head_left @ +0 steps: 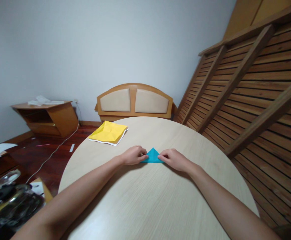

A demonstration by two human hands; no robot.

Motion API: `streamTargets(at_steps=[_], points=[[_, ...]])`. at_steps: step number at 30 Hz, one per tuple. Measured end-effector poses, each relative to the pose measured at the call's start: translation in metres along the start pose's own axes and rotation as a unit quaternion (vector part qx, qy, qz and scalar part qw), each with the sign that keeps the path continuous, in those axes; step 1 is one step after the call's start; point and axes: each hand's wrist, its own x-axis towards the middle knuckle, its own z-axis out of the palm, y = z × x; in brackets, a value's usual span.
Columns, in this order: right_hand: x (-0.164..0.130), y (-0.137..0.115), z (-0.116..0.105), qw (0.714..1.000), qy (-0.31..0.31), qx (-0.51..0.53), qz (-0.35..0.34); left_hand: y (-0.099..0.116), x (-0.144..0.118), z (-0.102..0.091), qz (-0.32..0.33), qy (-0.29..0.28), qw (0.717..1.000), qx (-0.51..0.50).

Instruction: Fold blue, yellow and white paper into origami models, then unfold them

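While both hands are down on the round table (160,200), the blue paper (152,156) sits right between them, already folded into a small flat triangle with its tip pointing away from the person. So some folding looks done; it seems like an early stage, since it's only a plain triangle and not any finished shape as far as I can tell.

Left hand (133,155) has its fingers curled in and pressing on the triangle's left corner, pinning it to the table. Right hand (173,158) does the same on the right corner, fingers bent and closed down on the paper's edge. Neither hand is lifting it; the paper lies flat. Can't tell whether any fingertip is tucked under a layer, too small to see.

Past the left hand's fingers, well apart and toward the table's far edge, lies a yellow sheet (108,132), creased, with a white underside showing along its edge. Nobody's touching that one.
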Motion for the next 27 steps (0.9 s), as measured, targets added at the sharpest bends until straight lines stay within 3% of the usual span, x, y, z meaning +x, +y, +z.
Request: streamTargets(at_steps=[3, 6, 13, 27], points=[[0.003, 0.000, 0.005, 0.999, 0.027, -0.012, 0.019, -0.006, 0.001, 0.008, -0.026, 0.017, 0.995, -0.091], [0.005, -0.002, 0.008, 0.998, 0.045, -0.022, 0.044, -0.008, 0.001, 0.012, -0.025, 0.033, 0.993, -0.112], [0.006, 0.000, 0.014, 0.993, 0.084, 0.028, 0.075, 0.000, 0.001, 0.005, 0.009, 0.009, 1.000, -0.008], [0.009, -0.004, 0.020, 0.989, 0.056, -0.120, 0.062, 0.004, -0.003, 0.009, 0.096, -0.014, 0.988, 0.119]])
